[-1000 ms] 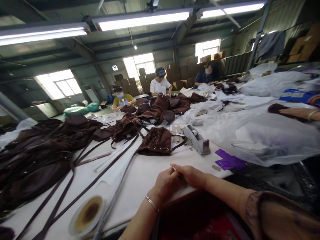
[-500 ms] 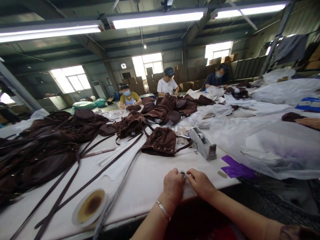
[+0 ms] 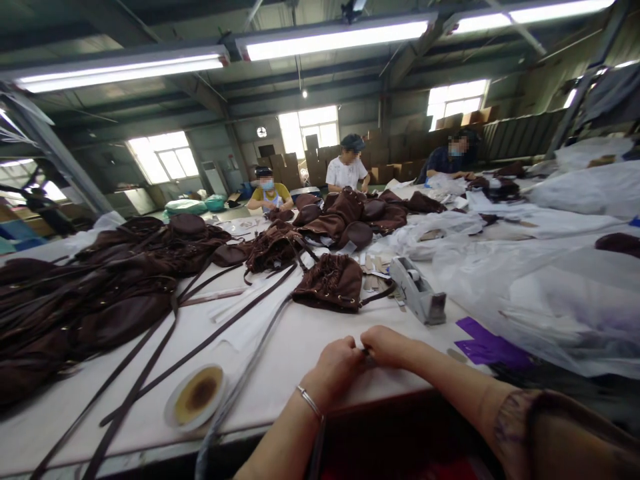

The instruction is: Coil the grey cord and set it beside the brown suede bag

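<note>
Moved: my right hand (image 3: 389, 346), drawn closer to my left hand (image 3: 337, 366). Item: one small dark piece (image 3: 369, 357), mostly hidden, pinched by both above the white table (image 3: 281, 373), suggesting close two-handed work.

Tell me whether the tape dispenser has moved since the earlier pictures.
No: against the table, the dispenser stands where it did, just right of the closest bag; only the camera's view shifted.
</note>
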Demonstrator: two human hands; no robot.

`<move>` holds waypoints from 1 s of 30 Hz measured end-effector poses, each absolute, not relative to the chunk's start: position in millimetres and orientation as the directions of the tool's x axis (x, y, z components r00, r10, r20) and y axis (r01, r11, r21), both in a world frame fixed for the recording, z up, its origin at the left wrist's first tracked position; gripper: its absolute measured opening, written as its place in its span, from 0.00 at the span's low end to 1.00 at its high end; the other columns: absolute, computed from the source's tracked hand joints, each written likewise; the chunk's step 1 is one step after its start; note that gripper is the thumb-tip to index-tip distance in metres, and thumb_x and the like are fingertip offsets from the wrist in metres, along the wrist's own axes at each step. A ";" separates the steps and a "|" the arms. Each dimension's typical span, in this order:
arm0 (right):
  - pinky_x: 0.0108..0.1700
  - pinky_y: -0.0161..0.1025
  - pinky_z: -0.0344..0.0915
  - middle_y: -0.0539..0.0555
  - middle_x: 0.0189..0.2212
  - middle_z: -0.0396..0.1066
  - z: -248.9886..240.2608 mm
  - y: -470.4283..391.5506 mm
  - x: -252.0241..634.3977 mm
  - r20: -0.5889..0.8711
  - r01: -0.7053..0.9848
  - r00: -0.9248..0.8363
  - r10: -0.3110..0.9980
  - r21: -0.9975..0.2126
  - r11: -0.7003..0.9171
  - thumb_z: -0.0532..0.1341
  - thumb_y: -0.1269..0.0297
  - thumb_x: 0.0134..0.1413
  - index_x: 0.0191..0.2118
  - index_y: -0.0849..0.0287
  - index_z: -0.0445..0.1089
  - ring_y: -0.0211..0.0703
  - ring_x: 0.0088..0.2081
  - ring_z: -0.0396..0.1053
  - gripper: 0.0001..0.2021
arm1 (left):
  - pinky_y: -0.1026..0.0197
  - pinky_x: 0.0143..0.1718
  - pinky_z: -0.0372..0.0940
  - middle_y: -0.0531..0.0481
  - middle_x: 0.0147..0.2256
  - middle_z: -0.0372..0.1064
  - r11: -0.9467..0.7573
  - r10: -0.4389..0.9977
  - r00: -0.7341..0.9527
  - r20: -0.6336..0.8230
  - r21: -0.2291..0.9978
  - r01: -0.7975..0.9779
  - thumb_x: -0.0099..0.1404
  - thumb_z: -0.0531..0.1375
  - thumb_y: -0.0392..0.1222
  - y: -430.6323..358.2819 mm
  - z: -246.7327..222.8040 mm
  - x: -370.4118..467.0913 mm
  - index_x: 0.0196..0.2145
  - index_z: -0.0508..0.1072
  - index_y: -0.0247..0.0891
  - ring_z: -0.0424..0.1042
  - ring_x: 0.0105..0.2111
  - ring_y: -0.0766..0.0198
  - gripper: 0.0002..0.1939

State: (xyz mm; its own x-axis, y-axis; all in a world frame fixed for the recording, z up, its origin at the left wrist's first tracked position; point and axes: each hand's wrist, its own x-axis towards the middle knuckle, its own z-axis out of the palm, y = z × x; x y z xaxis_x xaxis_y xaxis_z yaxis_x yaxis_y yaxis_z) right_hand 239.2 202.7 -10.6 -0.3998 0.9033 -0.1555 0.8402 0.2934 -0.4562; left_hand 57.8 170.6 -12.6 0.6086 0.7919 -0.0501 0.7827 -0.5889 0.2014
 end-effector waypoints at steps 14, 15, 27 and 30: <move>0.35 0.36 0.54 0.56 0.33 0.78 -19.9 199.9 232.6 -0.105 0.856 -0.394 0.913 -0.403 0.323 0.58 0.72 0.52 0.33 0.61 0.76 0.43 0.35 0.69 0.08 | 0.59 0.37 0.66 0.45 0.39 0.72 -0.435 0.898 0.440 0.014 0.174 0.883 0.71 0.53 0.42 143.0 -16.0 74.8 0.45 0.74 0.42 0.73 0.38 0.56 0.12; 0.35 0.36 0.54 0.55 0.33 0.78 -16.4 202.8 233.8 -0.110 0.834 -0.450 0.886 -0.407 0.373 0.59 0.72 0.51 0.32 0.60 0.76 0.43 0.35 0.69 0.07 | 0.58 0.37 0.66 0.45 0.40 0.72 -0.483 0.873 0.487 0.014 0.169 0.859 0.70 0.55 0.45 144.7 -13.0 67.0 0.48 0.74 0.44 0.73 0.37 0.56 0.12; 0.33 0.38 0.55 0.64 0.34 0.77 -30.2 190.5 221.5 -0.093 0.920 -0.266 0.960 -0.321 0.224 0.52 0.67 0.61 0.35 0.66 0.75 0.48 0.35 0.72 0.14 | 0.58 0.44 0.66 0.40 0.42 0.74 -0.360 0.928 0.370 -0.045 0.144 0.922 0.69 0.49 0.31 149.2 -20.1 87.0 0.44 0.75 0.34 0.74 0.42 0.55 0.15; 0.35 0.38 0.55 0.62 0.36 0.78 -21.9 193.6 224.5 -0.098 0.899 -0.364 0.926 -0.297 0.321 0.54 0.69 0.58 0.35 0.63 0.75 0.48 0.38 0.73 0.11 | 0.58 0.42 0.67 0.42 0.41 0.74 -0.360 0.928 0.370 -0.039 0.156 0.920 0.70 0.50 0.34 141.3 -17.4 79.5 0.44 0.74 0.37 0.74 0.42 0.55 0.14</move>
